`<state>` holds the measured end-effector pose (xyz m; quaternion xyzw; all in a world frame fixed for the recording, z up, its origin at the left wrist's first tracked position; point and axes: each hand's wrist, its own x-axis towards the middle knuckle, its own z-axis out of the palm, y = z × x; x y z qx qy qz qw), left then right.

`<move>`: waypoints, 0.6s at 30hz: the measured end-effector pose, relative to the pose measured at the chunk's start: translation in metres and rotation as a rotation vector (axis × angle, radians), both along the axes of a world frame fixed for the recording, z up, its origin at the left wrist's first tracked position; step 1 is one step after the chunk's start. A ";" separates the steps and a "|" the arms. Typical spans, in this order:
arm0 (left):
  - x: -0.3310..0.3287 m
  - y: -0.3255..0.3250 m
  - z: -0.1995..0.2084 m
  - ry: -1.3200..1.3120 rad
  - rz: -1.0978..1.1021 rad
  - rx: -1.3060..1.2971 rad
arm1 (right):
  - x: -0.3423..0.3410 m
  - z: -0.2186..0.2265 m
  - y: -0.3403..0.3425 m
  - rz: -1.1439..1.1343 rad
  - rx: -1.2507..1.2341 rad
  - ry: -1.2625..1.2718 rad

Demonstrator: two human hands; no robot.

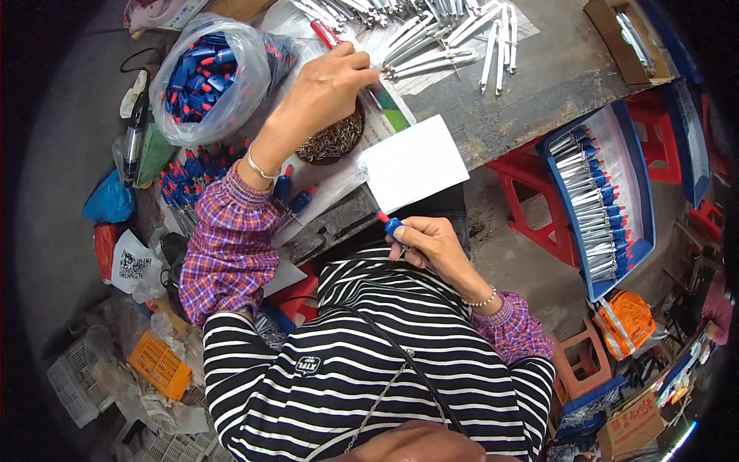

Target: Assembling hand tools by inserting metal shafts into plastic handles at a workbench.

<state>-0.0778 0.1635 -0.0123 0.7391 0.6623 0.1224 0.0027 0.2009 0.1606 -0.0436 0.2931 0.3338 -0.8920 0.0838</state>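
My right hand (pixel 433 245) holds a small blue plastic handle with a red tip (pixel 393 225), pinched between thumb and fingers in front of my body. Over the bench, my left hand (pixel 329 83) is bent closed at the fingertips; what they hold, if anything, is hidden. Just below that hand lies a heap of small brown screws (pixel 336 140). Beyond it sits a red tool handle (pixel 324 34), beside piled silver metal strips (pixel 423 50). A white card (pixel 416 163) lies at the bench's near edge, close to my right hand.
A clear bag (pixel 258 65) of blue handles stands at the left, with several blue-and-metal pieces (pixel 192 181) below it. At the right, a blue tray (pixel 645 208) of similar pieces rests by red stools (pixel 531 204). A cardboard box (pixel 608 31) stands on the bench's far right corner.
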 end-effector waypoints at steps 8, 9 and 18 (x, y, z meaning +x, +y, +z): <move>-0.037 -0.012 -0.005 0.021 0.020 -0.078 | -0.001 0.006 0.005 -0.026 0.083 0.010; -0.037 -0.013 -0.005 0.014 0.006 -0.079 | 0.000 0.006 0.006 -0.025 0.082 0.010; -0.006 -0.020 0.017 -0.286 -0.069 -0.068 | -0.001 0.000 0.012 -0.099 -0.162 -0.026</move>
